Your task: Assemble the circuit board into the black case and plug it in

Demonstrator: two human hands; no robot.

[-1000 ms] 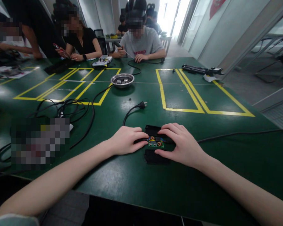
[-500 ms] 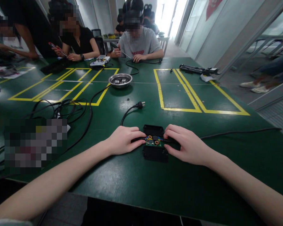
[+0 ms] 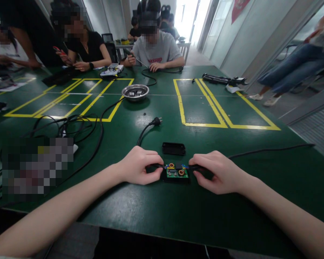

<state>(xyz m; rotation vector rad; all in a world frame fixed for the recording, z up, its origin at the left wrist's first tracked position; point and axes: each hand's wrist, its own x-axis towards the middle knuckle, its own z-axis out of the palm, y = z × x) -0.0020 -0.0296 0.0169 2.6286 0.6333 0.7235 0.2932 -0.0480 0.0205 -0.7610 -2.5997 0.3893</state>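
Observation:
A small green circuit board (image 3: 177, 173) with copper-wound coils and coloured wires lies between my hands. It is over one black plastic case half (image 3: 175, 181), which it mostly covers; whether it sits fully inside I cannot tell. My left hand (image 3: 142, 165) pinches the black cable (image 3: 157, 165) at the board's left end. On the other side, my right hand (image 3: 220, 172) is closed around the black cable (image 3: 196, 167) that leaves the board's right end. The second case half (image 3: 174, 148) rests hollow side up just beyond the board, touched by neither hand.
Beyond my left hand lies a plug (image 3: 157, 121) on its cord. A metal bowl (image 3: 135, 92) holds small metal parts. Tangled cables (image 3: 78, 124) are at left, a black tool-like object (image 3: 224, 80) at far right. Co-workers sit across the green table (image 3: 140, 226).
Both hands have drawn the circuit board and its cables toward me, from between the two case halves to over the nearer one. At right, more of a standing person shows.

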